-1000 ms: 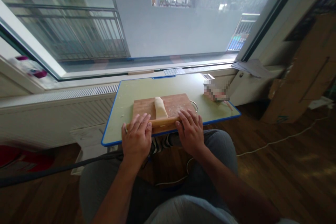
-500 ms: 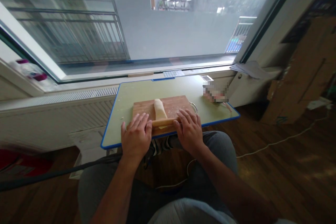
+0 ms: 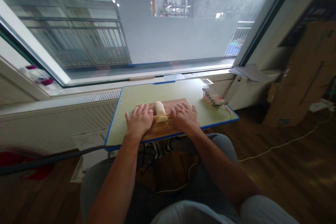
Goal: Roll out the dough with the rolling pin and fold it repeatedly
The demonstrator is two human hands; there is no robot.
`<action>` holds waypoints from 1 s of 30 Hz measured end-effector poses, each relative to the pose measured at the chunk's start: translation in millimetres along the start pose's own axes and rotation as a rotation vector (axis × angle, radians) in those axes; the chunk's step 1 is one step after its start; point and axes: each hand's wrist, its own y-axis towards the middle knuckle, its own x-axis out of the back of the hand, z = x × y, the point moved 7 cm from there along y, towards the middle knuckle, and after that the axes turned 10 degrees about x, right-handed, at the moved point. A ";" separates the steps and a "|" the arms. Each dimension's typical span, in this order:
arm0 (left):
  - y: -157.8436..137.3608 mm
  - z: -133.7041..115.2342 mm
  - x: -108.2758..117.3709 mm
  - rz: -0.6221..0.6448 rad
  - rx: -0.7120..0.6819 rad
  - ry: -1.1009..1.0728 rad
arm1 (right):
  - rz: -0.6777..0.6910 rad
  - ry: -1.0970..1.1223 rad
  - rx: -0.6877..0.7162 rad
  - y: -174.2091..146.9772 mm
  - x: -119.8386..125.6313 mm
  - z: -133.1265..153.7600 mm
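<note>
Dough (image 3: 160,107) touches your rolling pin (image 3: 169,116) on the board (image 3: 162,130) at twelve o'clock; your left hand (image 3: 139,120) and right hand (image 3: 185,117) lie over it, fingers outstretched. At ten, the bottle (image 3: 38,75) shows unreadable markings.

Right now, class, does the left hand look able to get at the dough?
Probably yes: the left hand rests on the rolling pin beside the dough, whose far part lies uncovered. The pin crosses its near part, so that bit looks less free.
</note>
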 end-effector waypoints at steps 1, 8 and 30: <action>-2.0 0.5 -0.3 0.000 -0.009 0.007 | -0.014 -0.003 -0.002 -4.5 -0.2 0.1; -42.1 7.5 1.5 -0.142 -0.128 -0.007 | -0.095 0.069 -0.026 -51.1 -1.7 1.8; -51.3 15.1 -2.1 -0.137 -0.155 -0.009 | -0.114 0.116 0.077 -72.6 8.2 9.3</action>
